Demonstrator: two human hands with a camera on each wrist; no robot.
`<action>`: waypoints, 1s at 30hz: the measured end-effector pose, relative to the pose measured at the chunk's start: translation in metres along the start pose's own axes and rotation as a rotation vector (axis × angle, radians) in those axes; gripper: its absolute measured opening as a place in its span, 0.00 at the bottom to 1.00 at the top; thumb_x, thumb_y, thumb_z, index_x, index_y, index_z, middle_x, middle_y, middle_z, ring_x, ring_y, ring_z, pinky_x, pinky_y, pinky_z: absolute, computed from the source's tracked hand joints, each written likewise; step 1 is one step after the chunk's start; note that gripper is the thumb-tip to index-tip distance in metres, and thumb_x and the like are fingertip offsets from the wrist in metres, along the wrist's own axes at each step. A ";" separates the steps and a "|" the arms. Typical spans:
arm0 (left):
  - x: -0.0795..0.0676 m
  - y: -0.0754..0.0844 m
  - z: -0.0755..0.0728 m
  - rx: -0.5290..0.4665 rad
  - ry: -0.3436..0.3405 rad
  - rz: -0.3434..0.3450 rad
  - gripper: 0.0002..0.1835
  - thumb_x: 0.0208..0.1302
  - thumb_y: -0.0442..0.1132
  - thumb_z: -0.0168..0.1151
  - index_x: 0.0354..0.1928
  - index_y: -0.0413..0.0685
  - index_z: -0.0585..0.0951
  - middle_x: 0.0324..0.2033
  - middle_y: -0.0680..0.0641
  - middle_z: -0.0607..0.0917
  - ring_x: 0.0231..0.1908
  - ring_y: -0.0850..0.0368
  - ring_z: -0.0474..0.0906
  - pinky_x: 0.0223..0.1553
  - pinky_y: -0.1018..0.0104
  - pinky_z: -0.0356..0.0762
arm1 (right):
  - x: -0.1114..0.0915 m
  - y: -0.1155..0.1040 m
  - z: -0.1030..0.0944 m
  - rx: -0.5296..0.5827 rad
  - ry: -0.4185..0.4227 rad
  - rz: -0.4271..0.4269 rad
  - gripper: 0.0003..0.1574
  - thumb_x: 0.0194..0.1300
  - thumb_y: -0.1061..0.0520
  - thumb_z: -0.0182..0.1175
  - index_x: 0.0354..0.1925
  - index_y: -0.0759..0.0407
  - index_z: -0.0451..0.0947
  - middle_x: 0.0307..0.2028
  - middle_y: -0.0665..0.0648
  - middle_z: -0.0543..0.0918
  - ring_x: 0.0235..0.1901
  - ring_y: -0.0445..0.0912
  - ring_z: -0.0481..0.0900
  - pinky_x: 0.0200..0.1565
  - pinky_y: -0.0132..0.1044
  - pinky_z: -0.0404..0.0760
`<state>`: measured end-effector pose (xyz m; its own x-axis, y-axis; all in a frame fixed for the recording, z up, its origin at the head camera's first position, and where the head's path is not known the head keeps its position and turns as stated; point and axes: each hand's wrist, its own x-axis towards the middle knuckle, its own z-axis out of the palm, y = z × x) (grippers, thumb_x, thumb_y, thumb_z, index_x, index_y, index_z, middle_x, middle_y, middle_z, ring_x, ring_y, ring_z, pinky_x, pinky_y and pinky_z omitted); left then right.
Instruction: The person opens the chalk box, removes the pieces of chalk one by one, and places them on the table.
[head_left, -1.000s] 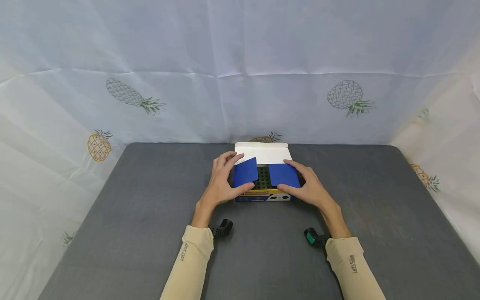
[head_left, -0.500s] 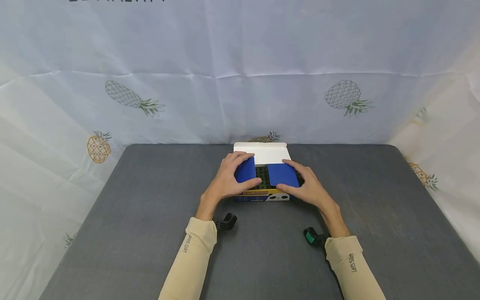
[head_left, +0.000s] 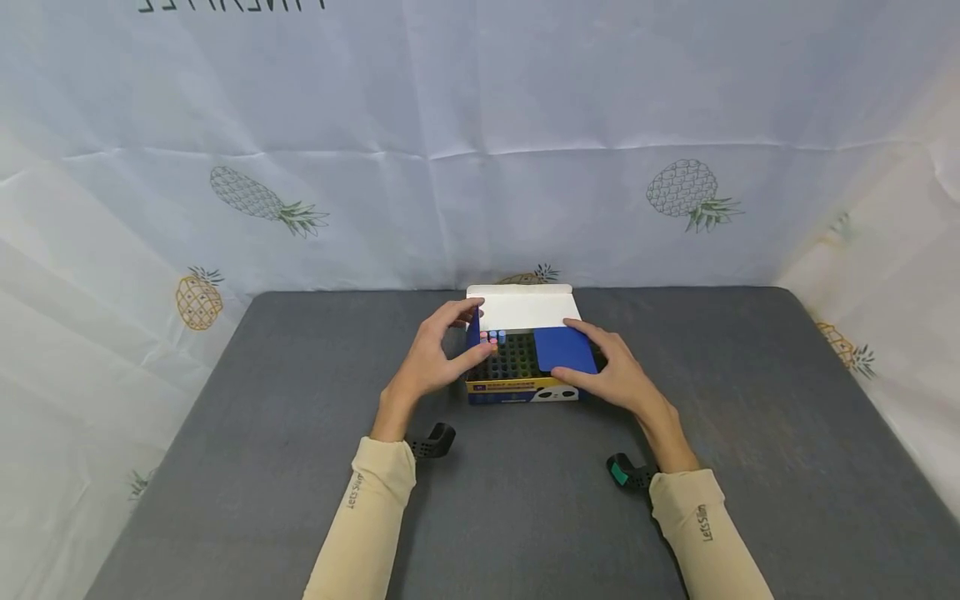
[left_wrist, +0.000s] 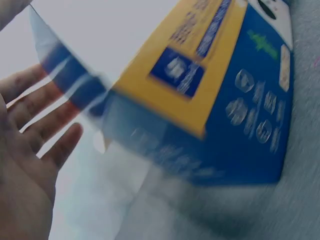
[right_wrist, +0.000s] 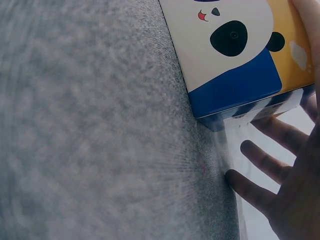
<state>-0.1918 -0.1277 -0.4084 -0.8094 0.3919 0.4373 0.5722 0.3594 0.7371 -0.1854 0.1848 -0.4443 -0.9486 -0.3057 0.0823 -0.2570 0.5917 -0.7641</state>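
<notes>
A: Where does the box (head_left: 525,392) lie?

B: On the gray table (head_left: 525,517), straight ahead of the person, its long axis running left to right between the left hand (head_left: 431,352) and the right hand (head_left: 624,371).

A: Which hand is nearer which end?

B: Each is at its own end. The left flap (head_left: 473,327) stands upright just right of the left fingers; the right flap (head_left: 566,350) lies over the tray (head_left: 513,360), between the right thumb at its near edge and a fingertip at its far edge. Behind both, the white-lined lid (head_left: 528,310) is raised.

A: How do the fingers stand?

B: Left: spread, thumb well apart and above the tray, beside the pink and blue caps (head_left: 493,334). No grip shows; blur in the left wrist view hides whether they touch the upright flap. Right: thumb and forefinger wide apart across the flap, the other fingers extended past the box's end, pinching nothing. How firmly they press, one cannot tell.
</notes>
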 end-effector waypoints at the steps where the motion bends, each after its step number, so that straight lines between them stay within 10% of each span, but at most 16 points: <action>1: -0.002 -0.002 -0.003 -0.018 0.009 0.012 0.50 0.66 0.74 0.55 0.71 0.37 0.71 0.57 0.35 0.81 0.57 0.41 0.78 0.61 0.37 0.76 | 0.000 0.000 0.000 -0.001 -0.003 0.001 0.51 0.62 0.43 0.71 0.78 0.46 0.62 0.69 0.69 0.69 0.62 0.64 0.67 0.56 0.66 0.74; 9: -0.020 -0.009 -0.031 -0.009 0.075 0.051 0.34 0.65 0.42 0.67 0.71 0.40 0.71 0.61 0.32 0.77 0.59 0.38 0.77 0.61 0.37 0.75 | -0.001 0.000 0.000 -0.004 -0.011 0.019 0.51 0.62 0.42 0.71 0.78 0.45 0.61 0.70 0.69 0.68 0.64 0.65 0.67 0.57 0.68 0.74; 15: -0.030 0.002 -0.052 0.137 0.088 0.019 0.33 0.57 0.36 0.71 0.66 0.43 0.77 0.65 0.38 0.75 0.65 0.40 0.69 0.64 0.36 0.68 | -0.001 -0.001 -0.001 0.004 -0.017 0.017 0.51 0.62 0.43 0.71 0.78 0.45 0.61 0.69 0.70 0.69 0.63 0.65 0.67 0.56 0.67 0.75; 21: -0.031 0.011 -0.060 0.324 -0.035 -0.016 0.28 0.55 0.31 0.71 0.62 0.43 0.82 0.61 0.39 0.79 0.64 0.39 0.69 0.62 0.37 0.70 | -0.001 -0.002 -0.002 0.002 -0.007 0.010 0.52 0.61 0.43 0.72 0.78 0.45 0.62 0.69 0.69 0.69 0.62 0.65 0.68 0.57 0.67 0.75; 30: -0.025 0.004 -0.032 0.137 -0.226 -0.046 0.36 0.59 0.19 0.49 0.73 0.39 0.70 0.70 0.36 0.71 0.70 0.37 0.68 0.54 0.46 0.72 | 0.000 -0.002 0.000 0.000 -0.002 0.012 0.52 0.61 0.43 0.72 0.78 0.44 0.62 0.67 0.68 0.71 0.61 0.63 0.68 0.56 0.65 0.76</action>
<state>-0.1736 -0.1634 -0.3999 -0.7936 0.5466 0.2675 0.5607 0.4860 0.6704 -0.1846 0.1838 -0.4428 -0.9511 -0.3004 0.0717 -0.2458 0.5957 -0.7647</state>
